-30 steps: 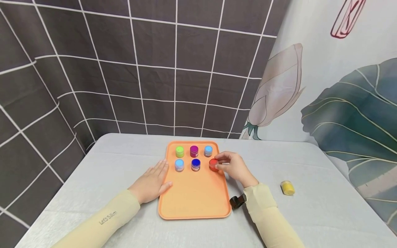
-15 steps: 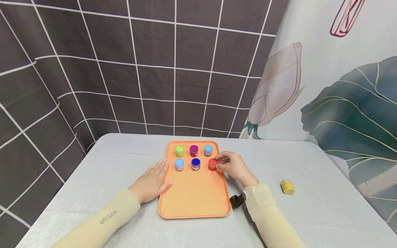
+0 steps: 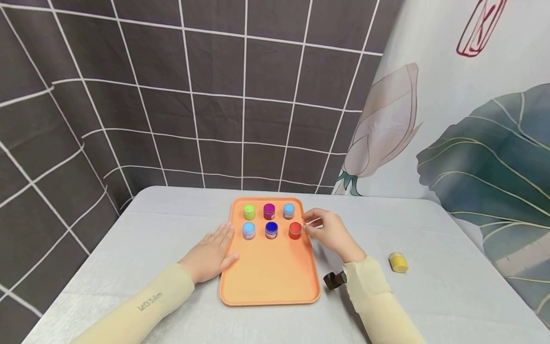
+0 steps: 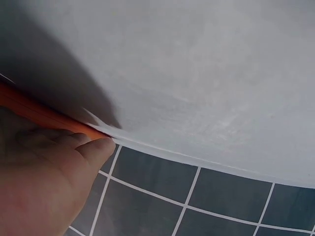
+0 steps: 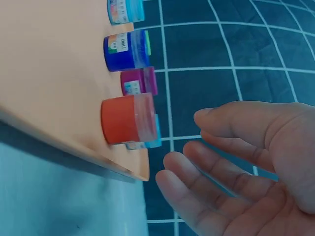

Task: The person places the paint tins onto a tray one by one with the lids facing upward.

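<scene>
On the orange tray (image 3: 270, 277) stand small paint jars in two rows. At the right end of the nearer row is the red jar (image 3: 295, 231), upright, with the dark blue jar (image 3: 271, 230) and a light blue jar (image 3: 248, 231) to its left. Behind them are a green jar (image 3: 249, 211), a purple jar (image 3: 269, 211) and another light blue jar (image 3: 289, 211). My right hand (image 3: 328, 231) is just right of the red jar; in the right wrist view its loosely bent fingers (image 5: 231, 130) are apart from it, holding nothing. My left hand (image 3: 210, 253) rests flat along the tray's left edge.
A yellow jar (image 3: 398, 262) lies on its side on the grey tablecloth (image 3: 451, 282), right of my right forearm. A dark tiled-pattern curtain (image 3: 215, 114) hangs behind the table, with a flower-printed one (image 3: 386, 119) to its right.
My right hand has let go of the red jar and drawn back a little to the right. The red jar stays on the tray, and my left hand has not moved.
</scene>
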Available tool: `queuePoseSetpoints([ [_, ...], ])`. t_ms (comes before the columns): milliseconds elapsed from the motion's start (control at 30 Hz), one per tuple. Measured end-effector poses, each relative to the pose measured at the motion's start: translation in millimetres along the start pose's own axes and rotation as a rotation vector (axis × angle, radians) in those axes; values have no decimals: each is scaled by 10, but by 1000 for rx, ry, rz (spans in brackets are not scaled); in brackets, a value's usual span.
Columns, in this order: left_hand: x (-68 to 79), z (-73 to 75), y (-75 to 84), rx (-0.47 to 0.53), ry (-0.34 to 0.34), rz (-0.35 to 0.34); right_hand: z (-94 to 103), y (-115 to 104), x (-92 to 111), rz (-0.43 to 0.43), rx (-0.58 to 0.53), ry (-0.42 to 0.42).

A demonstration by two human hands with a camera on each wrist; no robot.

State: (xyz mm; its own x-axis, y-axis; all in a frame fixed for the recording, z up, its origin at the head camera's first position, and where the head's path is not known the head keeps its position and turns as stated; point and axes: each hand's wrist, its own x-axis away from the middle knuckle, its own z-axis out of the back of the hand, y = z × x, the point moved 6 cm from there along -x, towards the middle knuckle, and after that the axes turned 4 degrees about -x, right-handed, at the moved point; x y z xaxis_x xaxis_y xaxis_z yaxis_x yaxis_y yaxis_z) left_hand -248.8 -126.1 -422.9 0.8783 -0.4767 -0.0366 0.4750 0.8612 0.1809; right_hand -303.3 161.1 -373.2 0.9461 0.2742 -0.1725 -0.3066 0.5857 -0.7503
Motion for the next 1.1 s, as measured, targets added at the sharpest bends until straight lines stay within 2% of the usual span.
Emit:
queuePoseSetpoints([
  [167,-7,-22,-11,1,21,-14,105,-57,85,32,60,-14],
  [467,20,31,13,4,-9,12,407,-8,272,18,158,12],
  [1033,7,-15,-1,3,-5,13,1061,402,664,-192,330,46],
  [1100,9,-12,-7,3,-6,16,1120,455,680,-237,353,39],
])
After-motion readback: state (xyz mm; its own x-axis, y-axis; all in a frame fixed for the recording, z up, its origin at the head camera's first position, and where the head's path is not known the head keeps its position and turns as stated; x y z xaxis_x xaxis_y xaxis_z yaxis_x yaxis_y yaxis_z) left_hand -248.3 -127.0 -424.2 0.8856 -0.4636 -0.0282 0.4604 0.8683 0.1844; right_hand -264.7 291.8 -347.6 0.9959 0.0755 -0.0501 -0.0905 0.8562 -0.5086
